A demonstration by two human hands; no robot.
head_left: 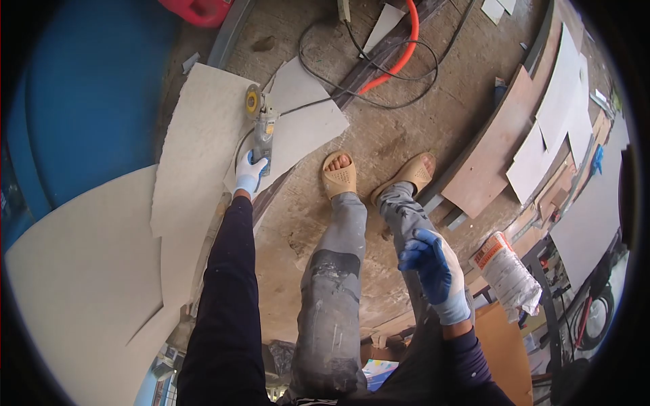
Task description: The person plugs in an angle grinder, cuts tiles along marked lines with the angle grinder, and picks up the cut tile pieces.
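Observation:
My left hand (250, 172), in a white and blue work glove, is wrapped round the body of an angle grinder (265, 135). The grinder's yellow disc (253, 101) points away from me, over pale sheet pieces. A thin cord runs from the tool across the boards. My right hand (437, 271), gloved the same way, hangs over my right leg with loosely bent fingers and nothing in it. Under the grinder lie a rough-edged pale board (196, 128) and a smaller pale sheet (308, 111).
Large pale boards (81, 250) cover the left side, beside a blue surface (95, 101). A black cable (379, 105) and an orange hose (408, 51) cross the floor ahead. Stacked sheets (484, 149) line the right, near a white printed bag (508, 274).

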